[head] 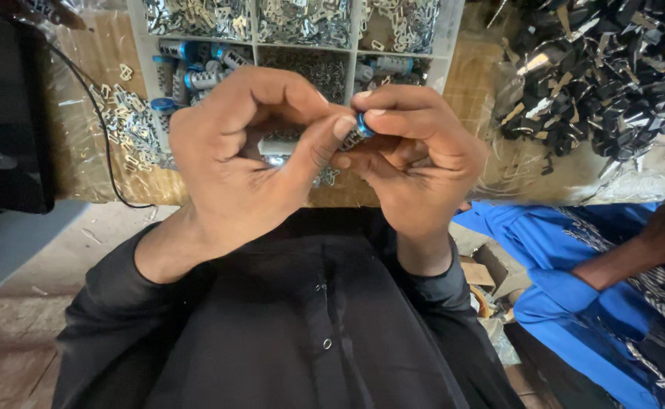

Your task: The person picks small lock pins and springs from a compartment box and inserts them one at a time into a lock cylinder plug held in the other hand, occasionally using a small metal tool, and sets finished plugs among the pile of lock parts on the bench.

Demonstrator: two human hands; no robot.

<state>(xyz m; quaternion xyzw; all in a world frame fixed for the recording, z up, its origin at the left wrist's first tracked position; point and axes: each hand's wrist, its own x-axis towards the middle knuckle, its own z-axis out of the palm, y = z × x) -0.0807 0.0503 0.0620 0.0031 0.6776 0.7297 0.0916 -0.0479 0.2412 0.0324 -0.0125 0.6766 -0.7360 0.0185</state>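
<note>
A: The left hand (249, 155) is curling in front of the chest, and its thumb is pressing against the small cylinder with the blue ring (358, 133). Why is it sitting so close?

B: I think it is steadying the piece. The right hand (415, 155) is pinching the same cylinder between thumb and forefinger, so both hands are grasping it together, touching each other, above the black shirt (309, 318).

A: And behind the hands?

B: The white divided tray (446, 30) is lying on the bench, near enough to reach. One compartment is holding more blue-ringed cylinders (196, 64), others are holding small silver parts.

A: And further right?

B: A heap of dark metal pieces (605, 72) is lying on clear plastic. Below it, another person's arm in a blue sleeve (567, 265) is resting apart from these hands.
</note>
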